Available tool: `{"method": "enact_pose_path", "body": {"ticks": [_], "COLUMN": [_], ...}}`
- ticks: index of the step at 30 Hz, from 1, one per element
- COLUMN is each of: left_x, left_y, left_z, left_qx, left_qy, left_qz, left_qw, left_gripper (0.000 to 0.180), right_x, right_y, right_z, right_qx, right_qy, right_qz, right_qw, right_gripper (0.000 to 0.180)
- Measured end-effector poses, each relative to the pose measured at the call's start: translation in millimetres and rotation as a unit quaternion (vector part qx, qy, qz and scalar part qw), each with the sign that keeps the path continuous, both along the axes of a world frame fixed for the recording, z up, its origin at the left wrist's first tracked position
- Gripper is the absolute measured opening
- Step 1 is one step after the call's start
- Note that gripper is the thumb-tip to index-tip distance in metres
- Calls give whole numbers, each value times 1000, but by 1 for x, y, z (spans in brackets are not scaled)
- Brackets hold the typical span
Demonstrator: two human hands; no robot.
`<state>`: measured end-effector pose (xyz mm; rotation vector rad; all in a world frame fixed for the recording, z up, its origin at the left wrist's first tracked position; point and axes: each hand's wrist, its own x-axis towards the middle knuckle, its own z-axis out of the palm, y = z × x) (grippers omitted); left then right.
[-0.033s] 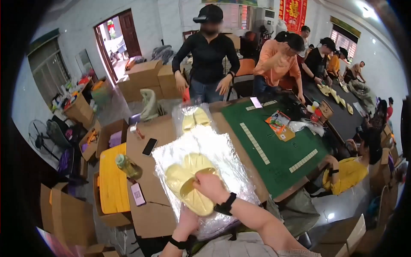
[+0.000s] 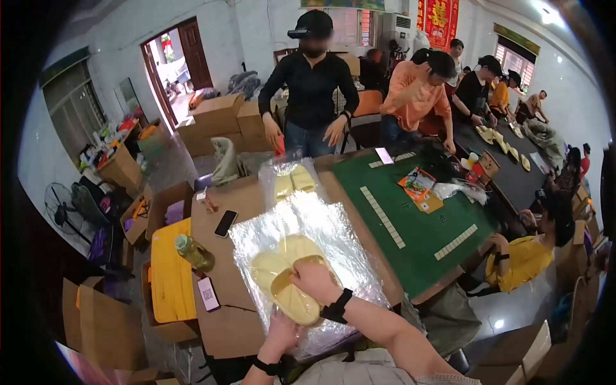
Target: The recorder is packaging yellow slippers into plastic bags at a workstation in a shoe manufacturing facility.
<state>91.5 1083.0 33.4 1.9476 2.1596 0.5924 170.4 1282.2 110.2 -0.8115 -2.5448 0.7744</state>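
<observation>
My right hand (image 2: 312,280), with a black band on the wrist, grips the upper rim of a pale yellow slipper (image 2: 294,305). The slipper is held tilted over a stack of clear plastic bags (image 2: 333,240) on the brown cardboard tabletop (image 2: 221,321). More pale yellow slippers (image 2: 277,262) lie just beyond it on the plastic. My left hand (image 2: 282,333) is at the near edge of the plastic, right under the slipper's near end. Its fingers are partly hidden, so its grip is unclear.
A person in black (image 2: 312,83) stands across the table behind a bag of yellow slippers (image 2: 292,181). A phone (image 2: 226,223), a green bottle (image 2: 192,252) and a yellow box (image 2: 168,282) are to the left. A green game table (image 2: 423,224) and seated people are to the right.
</observation>
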Motion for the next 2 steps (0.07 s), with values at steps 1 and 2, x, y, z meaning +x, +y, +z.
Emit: {"method": "enact_pose_path", "body": {"ticks": [1, 2], "left_x": [-3, -2], "left_y": [-3, -2], "left_z": [-9, 7], "left_qx": [-10, -95], "left_qy": [7, 27], "left_qz": [-8, -14], "left_qw": [1000, 995], "left_gripper": [62, 68], "right_x": [-2, 2], "right_y": [8, 18], "right_z": [-6, -6], "right_qx": [-31, -61], "right_qy": [1, 1], "right_qz": [-13, -26], "right_qw": [999, 998], "right_gripper": [26, 29]}}
